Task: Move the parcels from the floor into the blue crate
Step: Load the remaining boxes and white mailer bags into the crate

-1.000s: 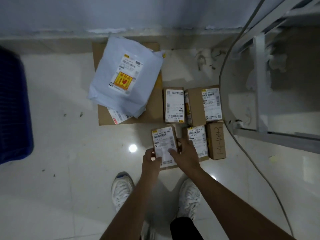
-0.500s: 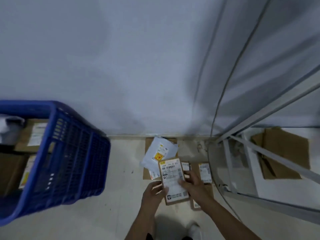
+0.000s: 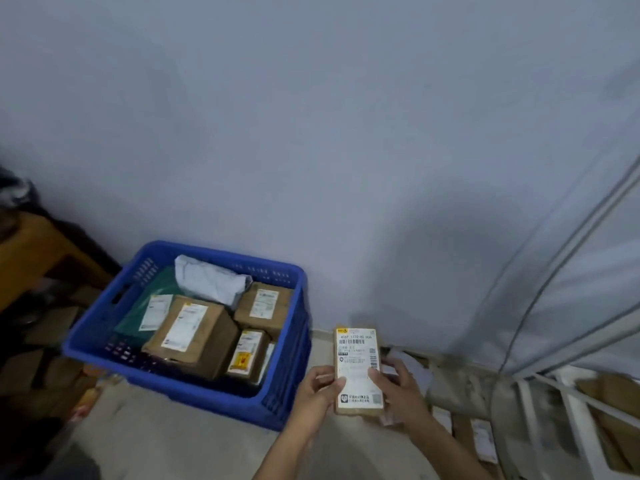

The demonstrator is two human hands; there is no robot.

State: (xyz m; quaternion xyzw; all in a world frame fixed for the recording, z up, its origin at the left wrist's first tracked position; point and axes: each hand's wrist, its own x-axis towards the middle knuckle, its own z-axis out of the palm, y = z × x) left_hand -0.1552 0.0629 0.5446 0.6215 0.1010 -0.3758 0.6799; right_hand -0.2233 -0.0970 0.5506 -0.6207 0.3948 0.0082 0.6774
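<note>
Against a pale wall, the blue crate (image 3: 194,344) sits part-filled; beside it both hands — left hand (image 3: 317,398), right hand (image 3: 398,393) — clasp a small brown parcel (image 3: 358,370), white label up.

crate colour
Blue crate, clearest in the head view.

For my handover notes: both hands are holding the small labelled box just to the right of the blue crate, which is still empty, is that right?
Not quite: the blue crate already holds several parcels, as the head view shows. Left hand and right hand do hold the small labelled box right of it.
</note>
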